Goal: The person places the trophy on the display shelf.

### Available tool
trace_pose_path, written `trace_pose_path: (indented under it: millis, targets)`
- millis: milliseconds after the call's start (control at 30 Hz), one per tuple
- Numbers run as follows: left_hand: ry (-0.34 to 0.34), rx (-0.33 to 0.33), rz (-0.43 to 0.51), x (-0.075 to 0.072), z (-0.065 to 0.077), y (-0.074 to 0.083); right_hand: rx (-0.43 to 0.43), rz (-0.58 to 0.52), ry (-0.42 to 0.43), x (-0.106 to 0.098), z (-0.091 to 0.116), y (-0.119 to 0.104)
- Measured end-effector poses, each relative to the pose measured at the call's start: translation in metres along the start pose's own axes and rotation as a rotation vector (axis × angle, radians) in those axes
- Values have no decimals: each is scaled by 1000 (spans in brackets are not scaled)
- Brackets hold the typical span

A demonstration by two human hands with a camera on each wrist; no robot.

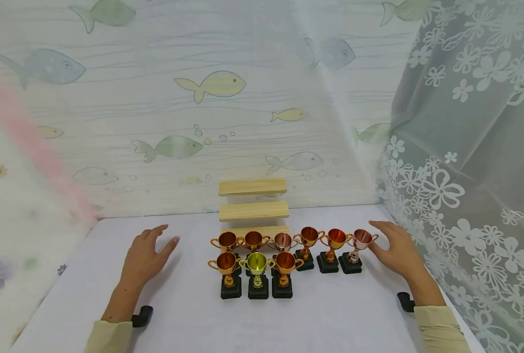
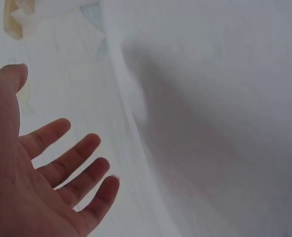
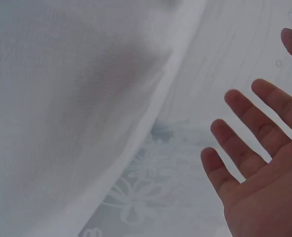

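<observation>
In the head view my left hand (image 1: 146, 260) hovers over the left of the table, fingers loosely spread and holding nothing. My right hand (image 1: 396, 251) is at the right, fingers relaxed, also holding nothing. Its thumb and forefinger lie near a rose-gold trophy cup (image 1: 362, 238) on a black base; whether they touch it I cannot tell. Left of that stand a red-gold trophy (image 1: 331, 255) and a bronze-coloured trophy (image 1: 305, 255). Several more trophies stand in two rows at the centre, including a yellow-gold trophy (image 1: 257, 264) in front. Both wrist views show only relaxed fingers.
Behind the trophies stands a tiered wooden stand (image 1: 254, 212) with three pale shelves. A white cloth covers the table (image 1: 332, 318). Fish-printed fabric (image 1: 244, 127) hangs at the back, and a sheer floral curtain (image 1: 478, 196) hangs at the right.
</observation>
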State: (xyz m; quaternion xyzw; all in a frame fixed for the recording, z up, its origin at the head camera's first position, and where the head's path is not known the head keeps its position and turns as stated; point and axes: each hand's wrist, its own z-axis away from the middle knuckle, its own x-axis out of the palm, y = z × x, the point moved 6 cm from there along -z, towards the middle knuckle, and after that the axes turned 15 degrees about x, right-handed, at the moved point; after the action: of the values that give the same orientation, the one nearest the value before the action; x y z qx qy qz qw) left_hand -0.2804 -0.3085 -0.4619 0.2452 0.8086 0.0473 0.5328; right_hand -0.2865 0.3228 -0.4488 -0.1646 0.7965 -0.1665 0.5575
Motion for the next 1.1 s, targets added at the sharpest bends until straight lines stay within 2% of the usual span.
trace_pose_path:
  millis: [167, 267, 500, 767, 1000, 1100]
  targets:
    - [-30, -19, 89, 12, -3, 6, -63, -40, -19, -1, 1, -2]
    - [-58, -24, 126, 19, -5, 13, -93, -69, -57, -2, 2, -4]
    - [-114, -28, 223, 32, -7, 27, -95, -146, -136, -3, 5, -7]
    - [-133, -28, 312, 43, -12, 37, -119, -195, -209, -3, 8, -10]
    - [-182, -54, 425, 66, -24, 47, -81, -283, -347, 1, 11, -9]
    - [-188, -34, 483, 72, -32, 53, -41, -332, -422, 5, 12, -10]
